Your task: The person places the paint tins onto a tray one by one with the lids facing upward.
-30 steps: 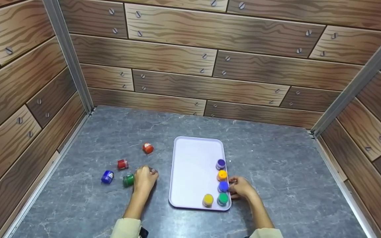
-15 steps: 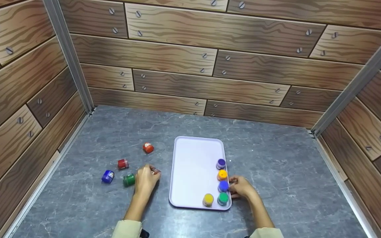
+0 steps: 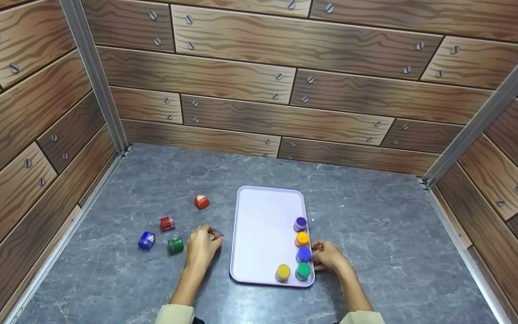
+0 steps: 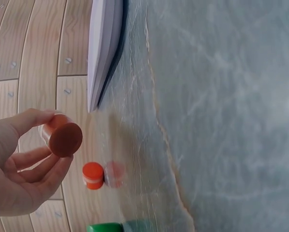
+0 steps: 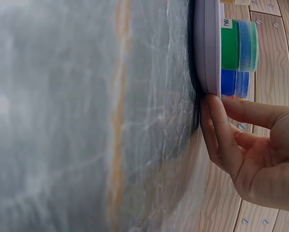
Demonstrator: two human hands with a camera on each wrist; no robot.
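My left hand [image 3: 200,248] grips a small paint jar [image 4: 62,136] between thumb and fingers, just left of the tray. The jar's brownish-orange lid faces the left wrist camera; in the head view the hand covers most of it. At the right edge of the pale lilac tray [image 3: 263,225], my right hand [image 3: 330,255] pinches the rim, thumb on the upper side and fingers against the outer side. Beside that hand, inside the tray, stand a blue jar [image 3: 303,254], a green jar [image 3: 303,271], a yellow-orange jar [image 3: 302,239] and a purple jar [image 3: 300,223].
A yellow jar [image 3: 283,272] stands near the tray's front edge. Left of the tray lie an orange-red jar [image 3: 201,201], a red jar [image 3: 167,223], a dark blue jar [image 3: 146,240] and a green jar [image 3: 176,245] on the grey marbled table [image 3: 367,202]. Wood-patterned walls enclose it.
My left hand has shifted slightly right toward the tray with its jar, showing more of the green jar behind it. My right hand and the tray have stayed put.
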